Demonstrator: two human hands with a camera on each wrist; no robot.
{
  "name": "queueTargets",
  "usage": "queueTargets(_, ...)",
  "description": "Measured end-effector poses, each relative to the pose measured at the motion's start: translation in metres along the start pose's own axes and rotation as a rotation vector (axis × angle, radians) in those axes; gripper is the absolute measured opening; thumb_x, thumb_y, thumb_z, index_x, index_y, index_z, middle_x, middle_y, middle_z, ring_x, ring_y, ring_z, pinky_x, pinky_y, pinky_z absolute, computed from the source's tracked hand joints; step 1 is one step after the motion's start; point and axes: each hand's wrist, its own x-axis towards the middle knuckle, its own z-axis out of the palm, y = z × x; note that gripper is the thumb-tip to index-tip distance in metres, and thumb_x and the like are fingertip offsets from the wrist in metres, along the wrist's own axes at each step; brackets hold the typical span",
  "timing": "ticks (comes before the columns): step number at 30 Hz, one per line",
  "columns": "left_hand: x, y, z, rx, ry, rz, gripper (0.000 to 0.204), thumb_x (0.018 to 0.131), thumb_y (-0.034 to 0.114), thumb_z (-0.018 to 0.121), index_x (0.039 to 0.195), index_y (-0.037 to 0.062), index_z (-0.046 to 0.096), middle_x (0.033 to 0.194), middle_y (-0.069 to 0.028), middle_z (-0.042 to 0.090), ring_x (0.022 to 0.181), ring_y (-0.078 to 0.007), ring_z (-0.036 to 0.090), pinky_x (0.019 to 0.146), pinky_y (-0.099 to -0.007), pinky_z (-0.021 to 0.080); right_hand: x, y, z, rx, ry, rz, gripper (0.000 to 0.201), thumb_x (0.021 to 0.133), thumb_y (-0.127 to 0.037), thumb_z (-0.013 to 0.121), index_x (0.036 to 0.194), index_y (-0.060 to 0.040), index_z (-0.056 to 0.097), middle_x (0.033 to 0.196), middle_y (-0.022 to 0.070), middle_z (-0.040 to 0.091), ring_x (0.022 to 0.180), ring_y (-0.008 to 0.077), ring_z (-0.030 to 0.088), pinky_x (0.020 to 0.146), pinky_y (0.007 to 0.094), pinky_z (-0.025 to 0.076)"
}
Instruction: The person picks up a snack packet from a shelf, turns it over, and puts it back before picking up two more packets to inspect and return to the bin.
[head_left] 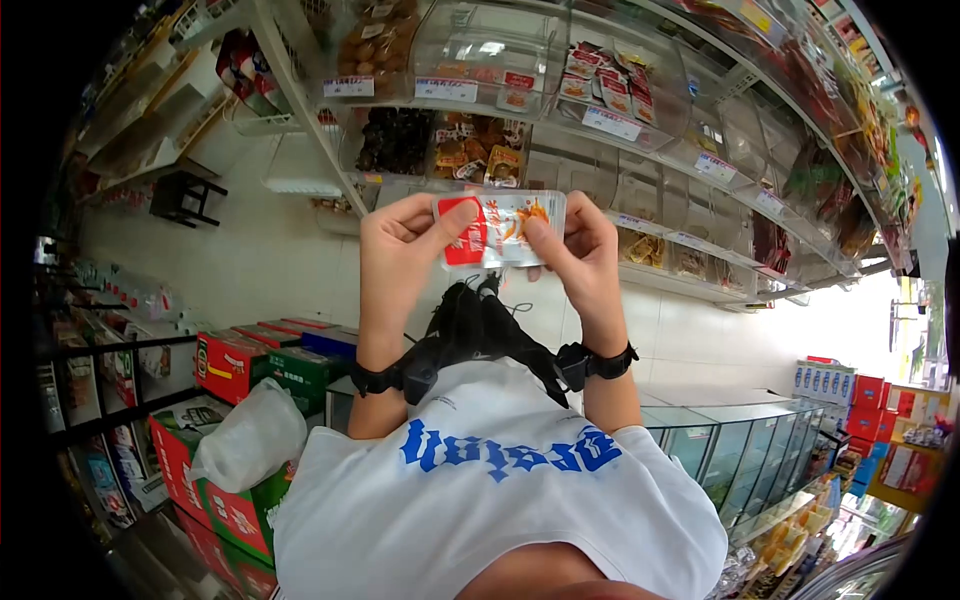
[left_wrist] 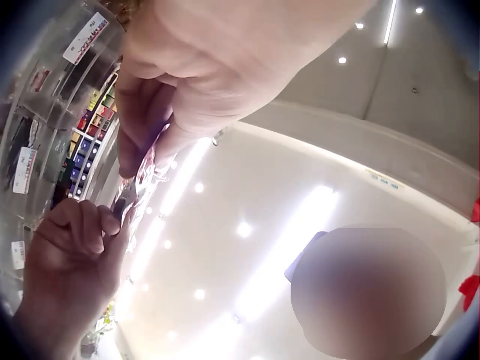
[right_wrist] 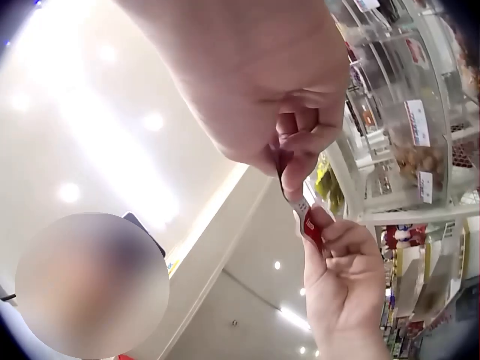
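Note:
A small red and silver snack packet [head_left: 495, 228] with orange food pictured on it is stretched between both hands in front of the chest. The left hand [head_left: 408, 240] pinches its red end, thumb on the printed face. At the other end the right hand [head_left: 585, 245] pinches the packet, its thumb over the food picture. Seen edge-on in the right wrist view, the packet [right_wrist: 306, 217] is thin and slightly bent between the fingers. In the left wrist view the left hand [left_wrist: 202, 67] looms close, with the right hand [left_wrist: 75, 255] below it.
Clear bins on the shelf rack ahead hold similar red packets [head_left: 610, 80] and brown packaged snacks [head_left: 480, 148]; price labels [head_left: 612, 122] line the edges. Red and green boxes [head_left: 235, 365] with a plastic bag [head_left: 255, 435] stand on the left. A glass counter [head_left: 740, 450] is on the right.

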Motion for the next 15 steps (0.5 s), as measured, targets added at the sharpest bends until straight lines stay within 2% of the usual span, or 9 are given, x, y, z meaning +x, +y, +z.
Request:
queueTargets(2,0.007,-0.004,-0.010,-0.078,0.151,0.024,0.025,0.092,0.012,0.075,0.107,-0.0065,0.068,0.085,-0.0090,0.074,0.070,-0.0061,0.066,0.063,-0.0199,0.051,0.000,0.000,0.027,0.030,-0.050,0.063,0.019,0.096,-0.015,0.069,0.096,0.0024,0.061,0.083,0.0055,0.069,0.074,0.0113,0.068,0.064,0.0242,0.055)
queueTargets(3,0.010,-0.002,-0.014,-0.094,0.134,0.040,0.029,0.092,0.010,0.074,0.115,-0.0049,0.065,0.085,-0.0094,0.074,0.071,-0.0062,0.066,0.062,-0.0196,0.051,0.000,0.000,0.032,0.023,-0.198,0.190,0.021,0.096,-0.013,0.069,0.105,0.0042,0.061,0.086,0.0070,0.070,0.078,0.0124,0.069,0.070,0.0277,0.057)
queueTargets(6,0.016,-0.006,-0.025,-0.062,0.161,-0.009,0.029,0.091,0.006,0.074,0.117,-0.0025,0.065,0.084,-0.0092,0.073,0.071,-0.0064,0.066,0.062,-0.0199,0.051,0.005,0.016,0.052,-0.092,-0.266,0.267,0.024,0.096,-0.015,0.069,0.108,0.0053,0.064,0.087,0.0070,0.070,0.081,0.0122,0.069,0.072,0.0284,0.056)
queueTargets(7,0.020,-0.012,-0.033,-0.031,0.136,-0.027,0.032,0.090,0.003,0.074,0.120,-0.0004,0.065,0.084,-0.0089,0.073,0.072,-0.0066,0.066,0.061,-0.0199,0.051,0.007,0.023,0.046,-0.389,-0.281,0.101,0.025,0.098,-0.018,0.067,0.107,0.0054,0.067,0.086,0.0055,0.070,0.075,0.0101,0.067,0.068,0.0265,0.053)
queueTargets(10,0.027,-0.017,-0.053,0.000,0.149,-0.032,0.033,0.089,0.003,0.074,0.121,0.0001,0.064,0.081,-0.0080,0.073,0.071,-0.0066,0.066,0.061,-0.0194,0.050,0.023,0.026,0.046,-0.254,-0.166,0.302,0.026,0.100,-0.020,0.065,0.101,0.0051,0.069,0.084,0.0037,0.069,0.071,0.0078,0.062,0.064,0.0245,0.049)
queueTargets(11,0.027,-0.014,-0.054,-0.069,0.142,-0.059,0.036,0.089,0.003,0.075,0.122,-0.0017,0.062,0.086,-0.0088,0.073,0.076,-0.0070,0.066,0.066,-0.0201,0.050,0.029,0.024,0.048,-0.248,-0.125,0.252,0.025,0.101,-0.020,0.064,0.103,0.0049,0.068,0.084,0.0020,0.068,0.072,0.0058,0.059,0.064,0.0229,0.047)
queueTargets(14,0.036,-0.029,-0.061,-0.057,0.068,0.042,0.032,0.088,0.003,0.076,0.117,-0.0049,0.064,0.094,-0.0101,0.073,0.085,-0.0079,0.066,0.072,-0.0213,0.051,0.048,0.027,0.054,-0.244,0.040,0.164,0.023,0.101,-0.018,0.064,0.104,0.0043,0.068,0.084,0.0013,0.067,0.076,0.0054,0.059,0.067,0.0217,0.047)
queueTargets(15,0.037,-0.028,-0.067,0.040,-0.027,0.040,0.026,0.090,0.005,0.075,0.110,-0.0075,0.065,0.101,-0.0101,0.072,0.093,-0.0094,0.065,0.079,-0.0237,0.051,0.052,0.023,0.059,-0.252,0.024,0.141,0.022,0.100,-0.018,0.065,0.103,0.0043,0.067,0.084,0.0011,0.067,0.075,0.0048,0.057,0.067,0.0214,0.045)
